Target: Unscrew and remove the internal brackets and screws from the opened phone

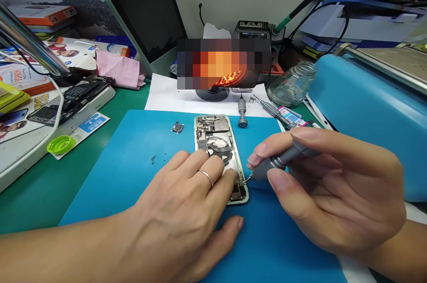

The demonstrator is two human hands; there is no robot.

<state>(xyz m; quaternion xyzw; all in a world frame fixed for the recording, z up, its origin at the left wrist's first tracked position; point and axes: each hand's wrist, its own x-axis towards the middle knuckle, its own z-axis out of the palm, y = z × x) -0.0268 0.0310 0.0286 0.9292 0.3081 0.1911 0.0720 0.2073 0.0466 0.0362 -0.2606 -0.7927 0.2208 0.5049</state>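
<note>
An opened smartphone [220, 138] with its inner parts bare lies on a blue mat [113, 176]. My left hand [187, 196], a ring on one finger, holds it down with bent fingers across its lower left part; the thumb stays apart over the mat. Between the thumb and fingers of my right hand [350, 189] is a grey precision screwdriver [267, 170]. Its thin tip meets the phone near the lower right edge; the exact spot is too small to make out. My left fingers hide part of the phone's lower half.
A small circuit part [177, 127] and tiny screws [152, 159] lie left of the phone. Behind it stands another screwdriver [242, 111], with a glass jar [293, 83] to the right. A green cap [61, 144] and a second opened phone [71, 98] are at left.
</note>
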